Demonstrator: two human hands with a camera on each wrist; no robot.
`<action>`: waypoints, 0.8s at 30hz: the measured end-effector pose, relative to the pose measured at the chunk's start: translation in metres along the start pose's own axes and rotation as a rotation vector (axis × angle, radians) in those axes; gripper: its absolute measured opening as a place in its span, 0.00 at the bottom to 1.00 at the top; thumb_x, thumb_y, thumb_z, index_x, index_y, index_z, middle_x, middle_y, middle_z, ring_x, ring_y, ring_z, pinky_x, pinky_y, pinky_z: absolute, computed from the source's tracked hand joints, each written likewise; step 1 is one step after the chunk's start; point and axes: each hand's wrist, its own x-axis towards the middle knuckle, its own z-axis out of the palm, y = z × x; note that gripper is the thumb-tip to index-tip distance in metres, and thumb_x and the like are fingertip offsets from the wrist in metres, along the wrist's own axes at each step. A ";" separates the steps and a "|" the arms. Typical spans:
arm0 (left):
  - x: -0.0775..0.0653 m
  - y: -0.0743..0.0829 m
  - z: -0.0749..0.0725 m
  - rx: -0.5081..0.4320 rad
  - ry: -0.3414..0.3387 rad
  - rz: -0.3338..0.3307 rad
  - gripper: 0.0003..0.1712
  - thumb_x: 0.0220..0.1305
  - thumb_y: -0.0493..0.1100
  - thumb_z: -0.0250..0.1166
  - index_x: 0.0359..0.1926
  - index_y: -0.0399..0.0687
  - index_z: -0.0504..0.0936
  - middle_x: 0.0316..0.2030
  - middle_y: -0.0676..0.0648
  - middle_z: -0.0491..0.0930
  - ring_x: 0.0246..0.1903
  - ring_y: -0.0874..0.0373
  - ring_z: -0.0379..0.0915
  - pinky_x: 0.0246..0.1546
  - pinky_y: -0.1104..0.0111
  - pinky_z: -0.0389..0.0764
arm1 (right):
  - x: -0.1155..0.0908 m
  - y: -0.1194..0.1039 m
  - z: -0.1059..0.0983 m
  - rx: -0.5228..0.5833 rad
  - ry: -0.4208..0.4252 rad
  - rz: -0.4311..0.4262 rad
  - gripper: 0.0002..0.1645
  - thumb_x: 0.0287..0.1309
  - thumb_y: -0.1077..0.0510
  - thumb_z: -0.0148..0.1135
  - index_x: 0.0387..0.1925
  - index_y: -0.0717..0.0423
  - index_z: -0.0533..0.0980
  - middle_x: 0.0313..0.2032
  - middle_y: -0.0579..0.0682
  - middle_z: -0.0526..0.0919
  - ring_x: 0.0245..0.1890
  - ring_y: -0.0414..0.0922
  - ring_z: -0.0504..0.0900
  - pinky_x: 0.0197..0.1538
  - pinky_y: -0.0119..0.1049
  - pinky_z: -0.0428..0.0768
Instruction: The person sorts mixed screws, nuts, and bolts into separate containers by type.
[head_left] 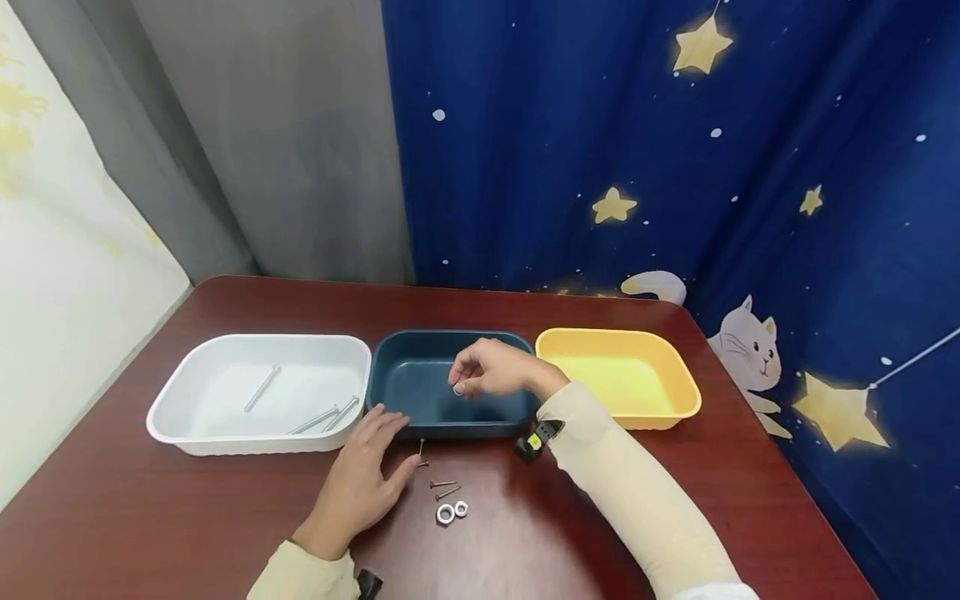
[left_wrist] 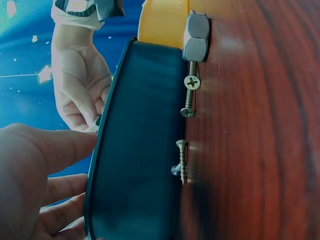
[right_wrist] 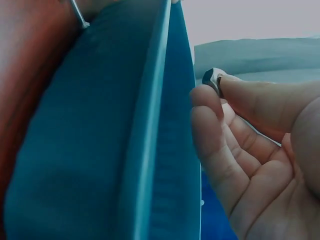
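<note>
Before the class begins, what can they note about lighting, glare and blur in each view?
Head: fairly even light, a soft shadow on the table beside the right sleeve; left wrist: bluish cast, pale glare near the large nut; right wrist: dim, bluish, the dark tray soft, the pinched nut crisper.

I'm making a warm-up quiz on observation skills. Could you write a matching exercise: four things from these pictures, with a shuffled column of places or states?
1. White tray
2. Yellow tray
3. Right hand
4. Two loose nuts

A. On the table, close to short screws
B. At the right end of the tray row
C. Contains long bolts
D. Pinching a nut above the dark blue tray

Pairs: 1-C, 2-B, 3-D, 4-A
</note>
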 end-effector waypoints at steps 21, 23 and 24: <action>0.003 0.001 0.000 0.001 -0.009 -0.004 0.28 0.50 0.40 0.75 0.53 0.33 0.80 0.52 0.39 0.78 0.62 0.38 0.65 0.60 0.46 0.67 | 0.037 0.024 -0.027 0.101 -0.169 0.312 0.04 0.60 0.70 0.61 0.35 0.63 0.80 0.32 0.54 0.84 0.32 0.46 0.83 0.39 0.36 0.84; 0.003 0.001 0.000 0.002 -0.018 -0.011 0.28 0.51 0.40 0.75 0.53 0.33 0.80 0.53 0.39 0.78 0.63 0.38 0.64 0.60 0.46 0.67 | 0.041 0.025 -0.028 0.082 -0.174 0.334 0.03 0.59 0.69 0.62 0.34 0.63 0.81 0.32 0.54 0.84 0.32 0.46 0.83 0.39 0.35 0.84; 0.004 0.001 0.000 0.002 -0.022 -0.014 0.28 0.51 0.40 0.75 0.53 0.33 0.79 0.53 0.39 0.78 0.63 0.38 0.64 0.60 0.46 0.67 | 0.042 0.026 -0.029 0.071 -0.177 0.343 0.02 0.59 0.69 0.63 0.34 0.62 0.81 0.32 0.54 0.84 0.33 0.45 0.83 0.39 0.35 0.83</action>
